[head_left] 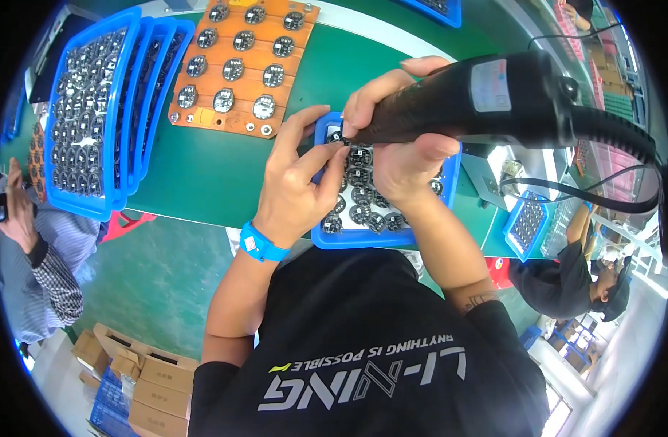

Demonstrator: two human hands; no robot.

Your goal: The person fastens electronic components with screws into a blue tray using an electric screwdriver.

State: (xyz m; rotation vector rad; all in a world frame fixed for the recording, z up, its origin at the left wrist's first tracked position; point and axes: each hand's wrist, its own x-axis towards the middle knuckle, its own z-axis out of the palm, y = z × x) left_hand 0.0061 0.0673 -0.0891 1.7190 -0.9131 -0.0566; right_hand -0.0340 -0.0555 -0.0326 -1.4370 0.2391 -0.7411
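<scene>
My right hand point(403, 164) is wrapped round a black corded electric screwdriver point(450, 102). Its tip points down and left, towards the fingers of my left hand point(297, 178). That hand wears a blue wristband point(261, 244). Its thumb and fingertips are closed on a small round black component point(338, 136) at the far left corner of a blue tray point(348, 240). Several more such components point(363, 195) lie on the tray's white bottom, below my hands. The screwdriver's tip and part of the tray are hidden by my right hand.
Left of the tray, an orange fixture board point(255, 54) carries rows of round components. Blue trays point(141, 95) full of them overlap at the far left. The screwdriver's thick cable point(614, 131) runs right. People work on both sides; another blue tray point(525, 226) lies right.
</scene>
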